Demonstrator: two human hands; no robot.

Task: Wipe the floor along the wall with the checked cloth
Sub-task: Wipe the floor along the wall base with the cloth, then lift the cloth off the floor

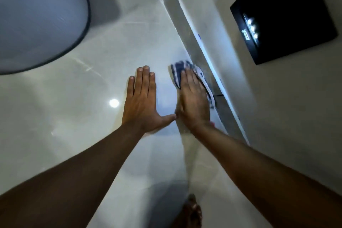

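Note:
The blue-and-white checked cloth (178,69) lies flat on the glossy pale tiled floor (83,116), right against the grey skirting (196,46) at the foot of the wall (277,116). My right hand (194,102) presses flat on top of the cloth and covers most of it, so only the far end and the wall-side edge show. My left hand (142,102) rests palm down on the bare floor just left of it, fingers together, thumb stretched toward the right hand, holding nothing.
A large pale rounded object with a dark rim (40,18) stands on the floor at the upper left. A black glossy panel (283,18) hangs on the wall at the upper right. A bare foot (192,211) shows at the bottom.

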